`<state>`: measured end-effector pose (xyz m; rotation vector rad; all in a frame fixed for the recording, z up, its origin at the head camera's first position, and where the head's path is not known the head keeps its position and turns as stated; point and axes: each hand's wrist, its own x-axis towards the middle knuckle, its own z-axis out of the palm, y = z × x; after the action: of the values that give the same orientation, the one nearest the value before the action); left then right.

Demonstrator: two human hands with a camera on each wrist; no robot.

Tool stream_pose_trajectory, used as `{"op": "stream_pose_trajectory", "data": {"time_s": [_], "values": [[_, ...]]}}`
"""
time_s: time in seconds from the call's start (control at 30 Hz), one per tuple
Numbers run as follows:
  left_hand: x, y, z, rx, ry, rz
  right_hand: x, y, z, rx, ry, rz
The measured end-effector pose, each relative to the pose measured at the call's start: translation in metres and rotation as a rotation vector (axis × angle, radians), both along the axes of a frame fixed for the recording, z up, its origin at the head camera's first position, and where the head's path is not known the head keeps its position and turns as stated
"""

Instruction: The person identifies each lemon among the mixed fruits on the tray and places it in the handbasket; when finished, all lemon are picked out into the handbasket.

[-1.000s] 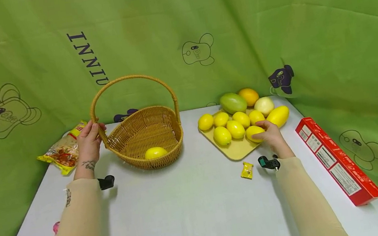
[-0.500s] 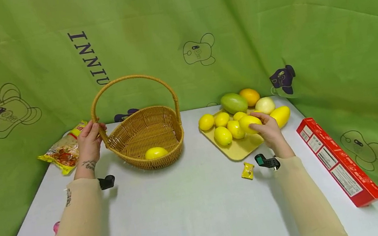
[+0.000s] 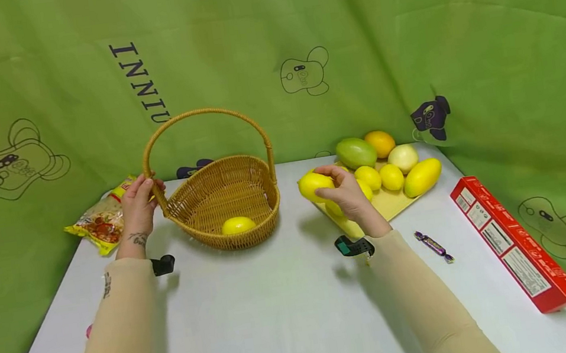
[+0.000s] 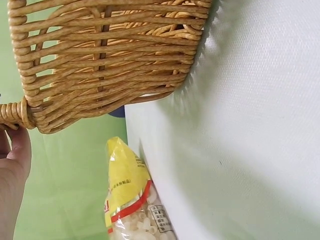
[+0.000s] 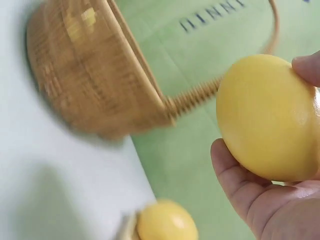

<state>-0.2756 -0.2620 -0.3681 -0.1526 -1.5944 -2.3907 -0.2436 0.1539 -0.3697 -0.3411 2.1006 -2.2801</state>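
Note:
My left hand grips the base of the handle of a brown wicker basket; its fingers show at that handle in the left wrist view. One lemon lies inside the basket near its front wall. My right hand pinches another lemon between thumb and fingers, held up over the left side of a yellow tray. In the right wrist view this held lemon is large and close, with the basket beyond it. On the tray sit several more lemons, partly hidden by my right hand.
A green mango-shaped fruit, an orange fruit, a pale round fruit and a long yellow fruit sit at the tray's back and right. A red box, purple-wrapped candy and snack bag lie around.
My right hand has lifted a lemon off the tray and carried it left toward the basket. The purple candy is now uncovered, the yellow candy hidden. My left hand keeps its grip on the handle.

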Motion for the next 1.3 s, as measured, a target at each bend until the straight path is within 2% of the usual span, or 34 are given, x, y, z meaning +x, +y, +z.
{"op": "stream_pose_trajectory", "data": {"time_s": [0.23,0.6,0.73,0.93,1.03,1.3], "values": [[-0.001,-0.002,0.002,-0.011,0.003,-0.004,-0.006,-0.06,0.003,0.008,-0.01,0.107],[-0.003,-0.003,0.0,-0.028,0.023,-0.01,-0.01,-0.151,0.003,0.256,-0.033,0.2],[-0.002,-0.003,0.0,-0.021,0.019,-0.008,-0.009,-0.172,0.003,0.284,-0.043,0.224],[-0.001,-0.002,0.0,-0.024,0.003,0.001,-0.01,-0.189,0.004,0.249,0.001,0.244],[-0.001,-0.002,0.0,-0.022,0.003,0.003,-0.011,-0.191,0.004,0.195,0.021,0.248],[-0.002,-0.002,-0.002,-0.014,0.009,0.018,-0.009,-0.17,0.008,0.112,0.042,0.225]]}}
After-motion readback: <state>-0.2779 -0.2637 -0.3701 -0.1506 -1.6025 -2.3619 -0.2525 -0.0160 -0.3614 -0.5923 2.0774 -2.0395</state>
